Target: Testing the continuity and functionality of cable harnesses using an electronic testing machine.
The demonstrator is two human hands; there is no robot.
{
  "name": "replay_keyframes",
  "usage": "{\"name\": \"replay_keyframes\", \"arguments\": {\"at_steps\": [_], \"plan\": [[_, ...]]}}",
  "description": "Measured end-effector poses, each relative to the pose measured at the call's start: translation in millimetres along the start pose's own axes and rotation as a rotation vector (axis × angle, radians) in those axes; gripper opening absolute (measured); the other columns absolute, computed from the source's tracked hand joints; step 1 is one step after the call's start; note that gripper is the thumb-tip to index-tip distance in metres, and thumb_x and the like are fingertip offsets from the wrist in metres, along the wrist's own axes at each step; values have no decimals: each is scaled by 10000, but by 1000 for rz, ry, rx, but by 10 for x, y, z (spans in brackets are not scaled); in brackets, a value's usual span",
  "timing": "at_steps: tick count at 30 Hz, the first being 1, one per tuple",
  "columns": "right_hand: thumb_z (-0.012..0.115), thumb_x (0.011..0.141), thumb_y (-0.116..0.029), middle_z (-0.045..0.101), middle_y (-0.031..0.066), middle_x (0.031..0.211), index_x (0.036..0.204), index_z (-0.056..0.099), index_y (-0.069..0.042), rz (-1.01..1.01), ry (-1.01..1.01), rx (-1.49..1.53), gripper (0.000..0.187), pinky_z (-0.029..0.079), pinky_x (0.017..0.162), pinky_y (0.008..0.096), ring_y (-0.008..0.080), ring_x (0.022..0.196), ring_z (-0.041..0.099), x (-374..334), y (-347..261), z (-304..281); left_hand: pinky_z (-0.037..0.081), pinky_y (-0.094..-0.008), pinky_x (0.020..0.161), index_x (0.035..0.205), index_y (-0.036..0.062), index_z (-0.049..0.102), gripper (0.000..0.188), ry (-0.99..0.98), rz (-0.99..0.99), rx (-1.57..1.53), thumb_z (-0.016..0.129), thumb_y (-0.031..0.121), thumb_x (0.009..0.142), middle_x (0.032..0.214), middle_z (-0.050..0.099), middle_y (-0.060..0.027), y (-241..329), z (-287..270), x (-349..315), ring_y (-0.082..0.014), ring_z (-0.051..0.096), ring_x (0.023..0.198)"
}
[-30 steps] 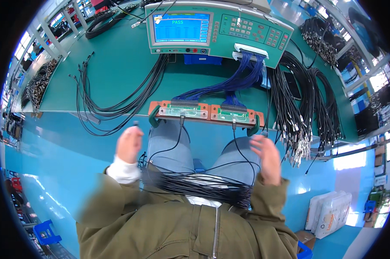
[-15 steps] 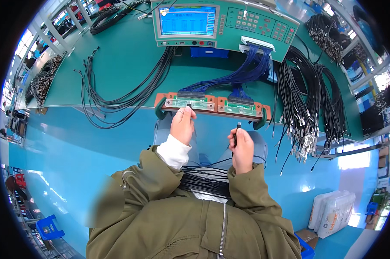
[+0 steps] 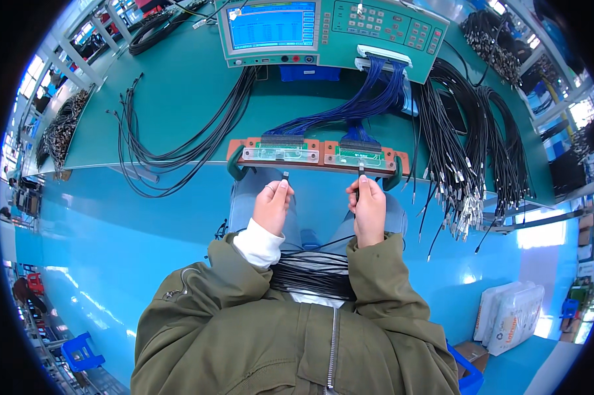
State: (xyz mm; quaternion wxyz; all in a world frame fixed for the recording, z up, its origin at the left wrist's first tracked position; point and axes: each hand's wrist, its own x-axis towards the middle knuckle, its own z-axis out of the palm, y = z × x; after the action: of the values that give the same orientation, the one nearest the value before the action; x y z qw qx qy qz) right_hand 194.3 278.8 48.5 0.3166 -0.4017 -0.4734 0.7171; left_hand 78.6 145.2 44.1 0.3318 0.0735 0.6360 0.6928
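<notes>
Olive-green jacket, white cuff, blue jeans

The person wears an olive-green jacket point(image 3: 257, 336) of matte cloth with a metal zip running down the front and a stitched seam at the shoulder. A white ribbed cuff point(image 3: 259, 241) shows out of the left sleeve; the right sleeve point(image 3: 382, 276) ends plain at the wrist. Both hands are bare, and the legs are in faded blue jeans point(image 3: 297, 197).

Head camera looks steeply down (fisheye) at bench point(image 3: 178, 105).

Two hands point(image 3: 272, 205) – two connector boards point(image 3: 280, 153) – one tester point(image 3: 330, 29)
</notes>
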Motion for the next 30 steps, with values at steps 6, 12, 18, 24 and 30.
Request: {"name": "replay_keyframes", "arguments": {"at_steps": [6, 12, 18, 24, 30], "plan": [[432, 918, -204, 546, 81, 720, 784, 534, -6, 91, -45, 152, 261, 320, 434, 182, 66, 525, 406, 50, -126, 39, 263, -168, 420, 768, 52, 540, 248, -21, -54, -58, 441, 227, 914, 626, 437, 16, 127, -50, 46, -39, 333, 471], [452, 909, -199, 559, 85, 739, 801, 548, 0, 122, -139, 176, 246, 349, 456, 195, 74, 527, 421, 129, -151, -50, 258, -176, 385, 770, 45, 536, 246, 25, -19, -96, 439, 217, 916, 616, 438, 10, 157, -23, 131, -39, 321, 438], [461, 903, -190, 574, 93, 764, 823, 560, -1, 130, -189, 99, 228, 375, 487, 206, 83, 542, 440, 135, -191, -93, 264, -180, 382, 773, 44, 533, 241, 38, -12, -129, 440, 214, 916, 609, 437, 8, 136, 0, 131, -38, 322, 437], [459, 901, -189, 583, 91, 778, 839, 569, -8, 135, -182, 89, 221, 386, 502, 212, 88, 560, 456, 147, -182, -86, 250, -173, 377, 775, 45, 536, 242, 28, -13, -130, 443, 218, 915, 609, 438, 9, 124, -4, 143, -33, 314, 434], [458, 901, -192, 586, 80, 781, 843, 565, -6, 136, -197, 63, 222, 386, 502, 213, 86, 563, 461, 138, -197, -85, 238, -165, 375, 775, 45, 539, 240, 60, -14, -131, 444, 216, 914, 611, 439, 10, 157, 6, 130, -31, 311, 436]]}}
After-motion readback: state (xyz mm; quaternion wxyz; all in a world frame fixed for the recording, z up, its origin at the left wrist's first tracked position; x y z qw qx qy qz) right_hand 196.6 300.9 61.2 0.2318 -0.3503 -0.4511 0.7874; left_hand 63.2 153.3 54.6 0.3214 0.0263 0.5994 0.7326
